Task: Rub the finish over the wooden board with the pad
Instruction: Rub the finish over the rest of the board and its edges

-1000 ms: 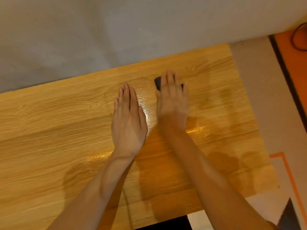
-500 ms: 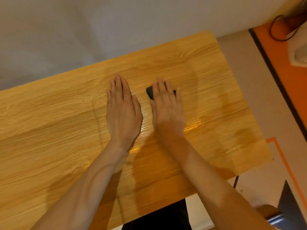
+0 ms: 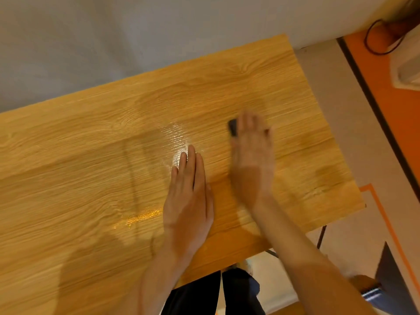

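Note:
A light wooden board [image 3: 91, 178] with strong grain fills most of the view. A shiny wet patch lies near its middle, just beyond my left fingertips. My left hand [image 3: 188, 196] rests flat on the board, palm down, fingers together. My right hand [image 3: 252, 158] is blurred and presses flat on a small dark pad [image 3: 233, 129]. Only the pad's left end shows past the fingers; the rest is hidden under the hand. The pad sits on the right part of the board.
A pale wall [image 3: 113, 42] runs along the board's far edge. Right of the board is grey floor [image 3: 336, 110], then an orange floor strip [image 3: 397, 110] with a black cable [image 3: 372, 42]. My dark trousers [image 3: 204, 294] show below the near edge.
My right hand has slid the pad to the right, away from the left hand, and is now blurred. The left hand stays flat on the board. The view has shifted.

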`<action>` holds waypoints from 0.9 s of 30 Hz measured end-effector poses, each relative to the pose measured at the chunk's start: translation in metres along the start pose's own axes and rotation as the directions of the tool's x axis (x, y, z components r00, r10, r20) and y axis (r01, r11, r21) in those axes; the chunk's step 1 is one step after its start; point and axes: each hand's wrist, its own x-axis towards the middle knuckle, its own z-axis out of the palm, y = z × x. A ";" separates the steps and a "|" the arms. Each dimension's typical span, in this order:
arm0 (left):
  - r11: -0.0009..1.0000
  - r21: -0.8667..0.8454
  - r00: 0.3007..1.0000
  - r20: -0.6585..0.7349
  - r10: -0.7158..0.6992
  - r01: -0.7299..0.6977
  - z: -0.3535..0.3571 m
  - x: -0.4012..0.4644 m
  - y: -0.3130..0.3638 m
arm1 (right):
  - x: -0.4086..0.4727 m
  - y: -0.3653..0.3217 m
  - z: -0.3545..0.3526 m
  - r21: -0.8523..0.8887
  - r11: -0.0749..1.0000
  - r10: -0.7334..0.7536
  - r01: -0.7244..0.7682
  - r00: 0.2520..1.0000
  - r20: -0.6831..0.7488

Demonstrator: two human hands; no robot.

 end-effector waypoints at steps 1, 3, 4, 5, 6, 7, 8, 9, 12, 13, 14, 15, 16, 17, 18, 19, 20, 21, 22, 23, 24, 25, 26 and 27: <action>1.000 0.026 1.000 0.004 -0.007 0.007 0.001 0.001 0.002 | -0.017 -0.010 0.003 -0.023 0.993 -0.114 0.114 0.993 0.012; 0.998 0.069 1.000 0.017 -0.003 0.002 0.002 0.003 0.001 | -0.029 -0.007 0.002 -0.037 0.954 -0.296 0.298 0.954 0.047; 0.997 0.079 1.000 0.016 -0.002 0.001 0.003 0.003 0.000 | -0.021 0.005 -0.001 -0.071 0.939 -0.334 0.338 0.941 0.056; 0.997 0.083 1.000 0.011 -0.003 0.002 0.003 0.003 -0.001 | -0.010 0.023 -0.003 -0.109 0.943 -0.309 0.315 0.949 0.064; 0.997 0.079 1.000 0.004 -0.003 0.003 0.004 0.003 -0.001 | 0.003 0.043 -0.005 -0.096 0.968 -0.225 0.232 0.971 0.084; 0.997 0.072 1.000 -0.005 -0.001 0.001 0.004 0.002 0.000 | 0.016 0.064 -0.009 -0.055 0.994 -0.093 0.098 0.992 0.081; 0.998 0.064 1.000 -0.015 0.005 -0.004 0.005 0.002 0.001 | 0.026 0.081 -0.013 -0.002 0.999 0.046 -0.046 0.996 0.073; 0.998 0.059 1.000 -0.023 0.007 -0.005 0.005 0.002 0.001 | 0.030 0.089 -0.014 0.035 0.988 0.145 -0.148 0.987 0.061; 0.999 0.037 0.999 -0.041 0.006 -0.004 0.003 0.001 0.000 | 0.006 0.054 -0.009 0.072 0.981 0.177 -0.178 0.984 0.026; 0.999 0.035 0.999 -0.046 0.010 -0.008 0.002 0.001 0.001 | -0.012 0.034 -0.006 0.077 0.992 0.102 -0.103 0.995 0.025; 0.999 0.037 0.999 -0.049 0.012 -0.011 0.002 0.000 0.003 | -0.032 0.015 -0.002 0.072 0.997 -0.005 0.003 1.000 0.028; 0.999 0.041 0.999 -0.051 0.011 -0.009 0.001 0.000 0.004 | -0.049 0.001 0.002 0.057 0.992 -0.119 0.117 0.992 0.040; 0.999 0.042 0.999 -0.053 0.007 -0.005 0.001 0.000 0.005 | -0.059 -0.004 0.004 0.054 0.977 -0.209 0.206 0.976 0.053; 0.999 0.045 0.998 -0.056 0.003 -0.001 0.001 0.000 0.006 | -0.056 0.001 0.004 0.047 0.959 -0.282 0.280 0.956 0.077; 0.999 0.049 0.998 -0.059 0.000 0.003 0.001 -0.001 0.007 | -0.045 0.015 0.001 0.026 0.950 -0.312 0.311 0.944 0.111; 0.999 0.052 0.998 -0.064 0.001 0.003 0.001 -0.001 0.007 | -0.032 0.034 0.000 -0.010 0.958 -0.281 0.285 0.948 0.148; 0.999 0.051 0.998 -0.068 0.003 0.001 0.000 -0.001 0.007 | -0.021 0.057 -0.002 -0.056 0.974 -0.209 0.219 0.967 0.143; 0.999 0.049 0.997 -0.074 0.006 -0.003 0.000 -0.001 0.007 | -0.011 0.082 -0.006 -0.105 0.988 -0.106 0.117 0.989 0.105; 0.999 0.045 0.997 -0.080 0.011 -0.007 0.000 -0.002 0.007 | -0.005 0.103 -0.010 -0.128 0.992 0.012 -0.003 0.998 0.065; 0.999 0.038 0.996 -0.088 0.014 -0.010 0.000 -0.002 0.008 | -0.004 0.115 -0.013 -0.123 0.988 0.095 -0.090 0.995 0.033; 0.999 0.032 0.996 -0.093 0.014 -0.011 0.000 -0.002 0.008 | -0.006 0.116 -0.013 -0.085 0.986 0.143 -0.142 0.990 0.002; 1.000 0.028 0.996 -0.093 0.013 -0.010 0.000 -0.001 0.008 | -0.011 0.105 -0.009 -0.055 0.987 0.151 -0.152 0.988 -0.024; 1.000 0.029 0.996 -0.088 0.010 -0.007 0.000 -0.001 0.007 | -0.020 0.087 -0.003 -0.039 0.992 0.117 -0.118 0.993 -0.027; 0.999 0.036 0.997 -0.083 0.007 -0.004 -0.001 0.000 0.007 | -0.034 0.065 0.004 -0.017 0.999 0.051 -0.051 0.999 -0.011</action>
